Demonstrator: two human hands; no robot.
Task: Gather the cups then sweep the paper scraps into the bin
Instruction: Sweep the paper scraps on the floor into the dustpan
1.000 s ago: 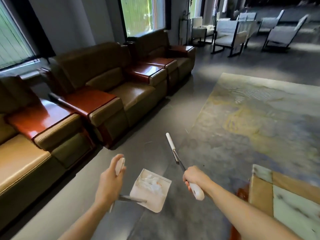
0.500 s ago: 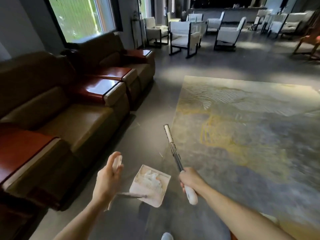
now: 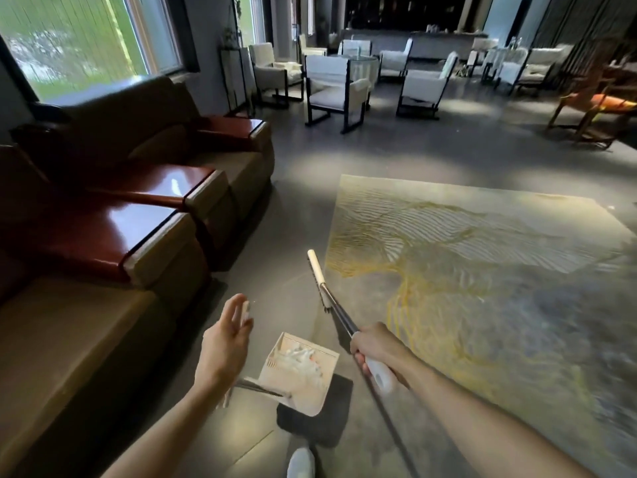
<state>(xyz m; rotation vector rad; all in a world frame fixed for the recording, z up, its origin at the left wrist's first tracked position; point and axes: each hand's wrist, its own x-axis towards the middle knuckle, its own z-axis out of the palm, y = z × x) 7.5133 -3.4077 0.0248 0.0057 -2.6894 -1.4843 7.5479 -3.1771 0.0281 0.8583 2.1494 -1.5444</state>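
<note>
Left hand (image 3: 224, 343) grips the white dustpan (image 3: 300, 374) handle, fingers partly spread; paper scraps (image 3: 296, 358) lie in the pan, held above the floor (image 3: 296, 188). Right hand (image 3: 374, 346) is clamped on the broom (image 3: 331, 298), whose head points to 11 o'clock beside the rug (image 3: 482, 270).

This looks like a lounge or lobby, perhaps of a hotel or club. A row of brown leather armchairs (image 3: 138, 208) with glossy red-brown armrest tops lines the wall under large windows (image 3: 86, 39). Farther back, several groups of white armchairs (image 3: 336, 88) stand around small tables. A large patterned rug (image 3: 482, 270) covers part of the polished grey floor (image 3: 303, 160).
</note>
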